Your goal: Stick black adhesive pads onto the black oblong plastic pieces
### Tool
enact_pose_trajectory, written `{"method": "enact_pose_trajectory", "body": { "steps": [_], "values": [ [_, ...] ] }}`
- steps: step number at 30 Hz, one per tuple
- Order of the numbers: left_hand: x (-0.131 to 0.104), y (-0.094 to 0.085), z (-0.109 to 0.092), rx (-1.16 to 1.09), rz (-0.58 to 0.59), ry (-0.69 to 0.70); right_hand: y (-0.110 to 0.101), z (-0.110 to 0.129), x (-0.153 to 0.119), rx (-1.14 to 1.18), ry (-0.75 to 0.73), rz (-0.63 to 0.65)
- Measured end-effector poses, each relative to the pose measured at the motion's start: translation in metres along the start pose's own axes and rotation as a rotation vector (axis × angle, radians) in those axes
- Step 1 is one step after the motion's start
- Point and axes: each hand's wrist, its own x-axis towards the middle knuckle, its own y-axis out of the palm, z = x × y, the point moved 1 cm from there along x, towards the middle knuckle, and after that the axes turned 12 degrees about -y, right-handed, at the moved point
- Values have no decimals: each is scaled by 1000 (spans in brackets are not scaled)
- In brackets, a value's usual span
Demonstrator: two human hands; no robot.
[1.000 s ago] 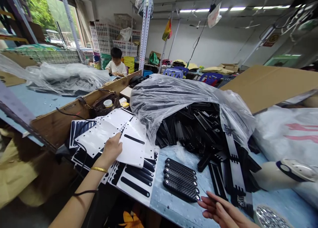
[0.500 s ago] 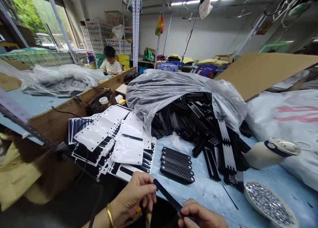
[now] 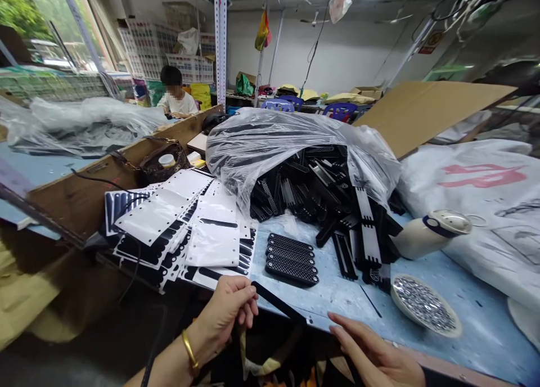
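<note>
Between the thumb and fingers of my left hand [image 3: 236,302] is one end of a flat black strip [image 3: 280,304], with a small hole near its far end. The strip slants down to the right over the table's front edge. Beyond that end, my right hand [image 3: 375,347] is open, its fingers stretched toward the strip without touching it. Several black textured handle-like pieces [image 3: 291,259] lie side by side just behind the strip. Left of them spreads a pile of white sheets [image 3: 213,246] with black strip shapes. A bowl of small shiny metal parts [image 3: 426,305] stands beyond my right hand.
A clear plastic bag [image 3: 287,134] spills black slotted parts [image 3: 307,190] over the blue table [image 3: 337,305]. A cream bottle [image 3: 432,235] leans to the right of them. A wooden divider board [image 3: 84,187] runs along the left. Behind it sits a person [image 3: 179,101].
My right hand has let go of the strip's right end and moved right, with its fingers opened. My left hand keeps its hold. The view has shifted slightly.
</note>
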Motion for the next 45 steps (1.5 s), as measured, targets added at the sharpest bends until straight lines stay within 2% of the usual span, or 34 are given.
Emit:
{"method": "enact_pose_trajectory", "body": {
  "steps": [3,4,6,8,14,17,19,21,23,26,29,31,33,37,40,45],
  "values": [
    [1,6,2,-4,58,-30,7,16,11,-229,-494,12],
    [1,9,3,-7,72,-37,14,20,13,-276,-606,32],
    [3,12,5,-24,99,-51,27,23,15,-339,-735,74],
    [6,13,5,-56,121,-64,36,21,16,-361,-771,114],
    [19,9,6,-89,151,-99,40,3,18,-337,-793,236],
    [26,7,7,86,123,-97,39,-2,20,-325,-764,269],
    [28,4,5,393,65,28,36,-2,20,-300,-719,283],
    [29,-1,0,744,0,276,29,0,19,-277,-689,291],
    [31,-8,-5,976,-69,515,19,3,19,-265,-665,311],
    [42,-17,-10,1067,-160,651,-1,3,27,-281,-542,318],
    [59,-19,-11,1013,-216,729,-15,-6,42,-299,-411,201],
    [70,-16,-11,976,-210,774,-14,-17,52,-293,-365,128],
    [77,-11,-10,953,-181,775,-7,-30,59,-272,-335,122],
    [82,-4,-10,940,-146,688,9,-45,63,-239,-332,186],
    [80,-4,-12,928,-130,612,14,-40,62,-224,-380,199],
    [71,-8,-15,850,-74,464,11,-25,55,-266,-475,227]
  ]
}}
